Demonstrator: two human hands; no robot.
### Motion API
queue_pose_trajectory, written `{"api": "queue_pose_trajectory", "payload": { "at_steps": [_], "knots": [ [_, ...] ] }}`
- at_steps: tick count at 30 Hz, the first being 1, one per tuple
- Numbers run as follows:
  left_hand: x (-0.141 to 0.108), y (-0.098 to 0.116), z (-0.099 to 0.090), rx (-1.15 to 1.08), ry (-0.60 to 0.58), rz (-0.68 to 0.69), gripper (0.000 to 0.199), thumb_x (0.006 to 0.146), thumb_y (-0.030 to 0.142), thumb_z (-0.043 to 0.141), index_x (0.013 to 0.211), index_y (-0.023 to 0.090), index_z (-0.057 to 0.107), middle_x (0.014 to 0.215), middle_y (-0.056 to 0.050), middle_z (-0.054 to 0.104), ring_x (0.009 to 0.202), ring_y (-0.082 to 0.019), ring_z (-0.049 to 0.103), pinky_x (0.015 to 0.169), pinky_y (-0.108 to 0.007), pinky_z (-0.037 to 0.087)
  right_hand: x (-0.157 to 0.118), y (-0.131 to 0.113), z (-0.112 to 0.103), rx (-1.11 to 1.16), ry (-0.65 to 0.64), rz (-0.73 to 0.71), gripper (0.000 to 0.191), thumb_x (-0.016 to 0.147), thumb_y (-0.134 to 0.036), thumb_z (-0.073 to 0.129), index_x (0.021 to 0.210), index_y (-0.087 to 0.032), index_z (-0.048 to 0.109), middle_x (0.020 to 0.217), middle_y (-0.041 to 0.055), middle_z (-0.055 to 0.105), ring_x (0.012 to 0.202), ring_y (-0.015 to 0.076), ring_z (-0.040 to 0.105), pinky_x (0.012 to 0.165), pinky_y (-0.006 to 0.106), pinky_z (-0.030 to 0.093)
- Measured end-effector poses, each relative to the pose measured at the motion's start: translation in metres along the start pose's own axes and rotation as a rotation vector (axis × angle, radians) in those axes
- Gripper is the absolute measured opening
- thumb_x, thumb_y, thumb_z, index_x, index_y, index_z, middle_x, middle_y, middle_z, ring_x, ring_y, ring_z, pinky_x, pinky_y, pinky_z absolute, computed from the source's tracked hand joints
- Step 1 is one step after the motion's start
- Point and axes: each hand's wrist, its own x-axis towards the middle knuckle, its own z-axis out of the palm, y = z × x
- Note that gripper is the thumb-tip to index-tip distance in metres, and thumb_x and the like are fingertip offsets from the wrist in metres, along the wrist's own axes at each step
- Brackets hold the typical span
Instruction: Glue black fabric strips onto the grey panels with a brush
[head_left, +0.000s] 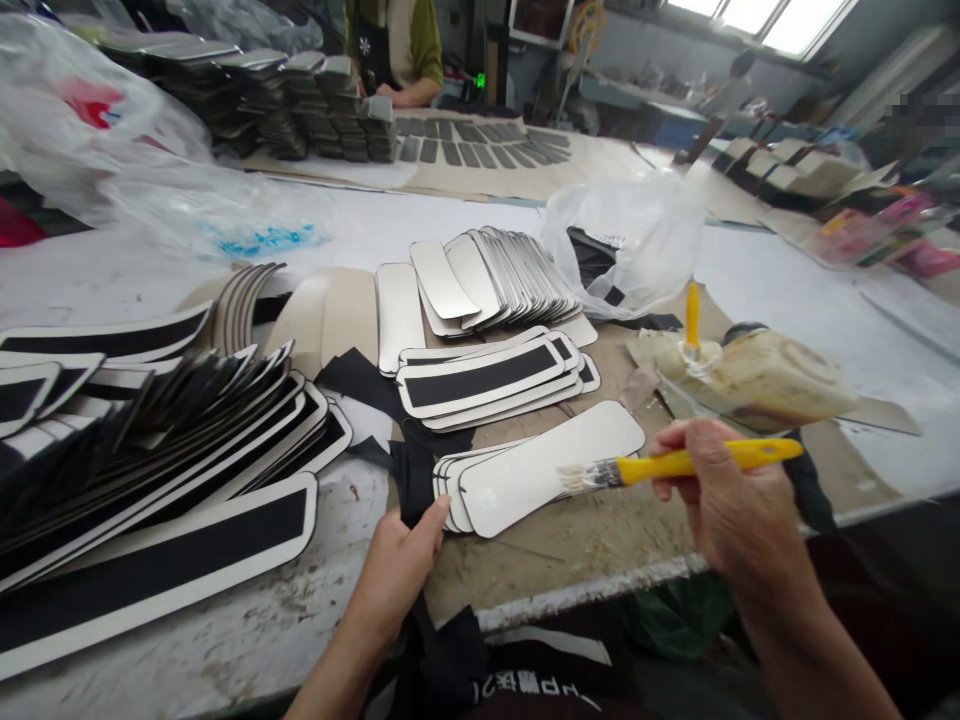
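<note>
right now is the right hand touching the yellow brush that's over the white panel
Touching. The head view shows the right hand gripping the yellow brush around its handle, with no gap.

White panels (525,470) on brown worktop (555,555)

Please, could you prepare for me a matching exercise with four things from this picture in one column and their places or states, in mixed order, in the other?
Column one
1. right hand
2. left hand
3. plastic bag right of the fanned stack
4. upright yellow brush

Column two
A. has black material inside
B. stands at the stained plastic container
C. grips a paintbrush
D. has its thumb at the left end of the white strips

Right pairs: 1-C; 2-D; 3-A; 4-B
</note>
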Motion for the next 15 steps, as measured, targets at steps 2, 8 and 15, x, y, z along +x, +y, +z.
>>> {"api": "queue_pose_trajectory", "payload": {
  "at_steps": [2,8,15],
  "knots": [
    [0.001,0.000,0.000,0.021,-0.001,-0.005,0.053,0.075,0.061,0.049,0.044,0.021,0.033,0.039,0.005,0.030,0.039,-0.008,0.026,0.043,-0.025,0.017,0.017,-0.004,-0.019,-0.347,0.045,-0.099,0.032,0.088,-0.048,0.046,0.079,-0.021,0.060,0.064,0.0006,0.055,0.052,0.0143,0.051,0.048,0.026,0.040],
    [-0.001,0.006,0.002,0.046,0.012,-0.007,0.055,0.071,0.064,0.049,0.042,0.020,0.034,0.038,0.005,0.028,0.039,-0.008,0.024,0.042,-0.024,0.017,0.058,0.023,-0.021,-1.292,-0.200,-0.122,0.036,0.088,-0.046,0.043,0.097,-0.018,0.063,0.066,0.0090,0.064,0.065,0.0265,0.062,0.058,0.032,0.040],
    [-0.002,0.005,0.004,-0.030,0.046,0.000,0.049,0.077,0.059,0.047,0.050,0.019,0.041,0.042,0.004,0.036,0.038,-0.008,0.031,0.040,-0.022,0.020,0.051,0.055,-0.010,-1.193,-0.311,-0.135,0.028,0.087,-0.041,0.042,0.081,-0.019,0.059,0.065,0.0071,0.064,0.064,0.0250,0.063,0.057,0.030,0.038]
  ]
}}
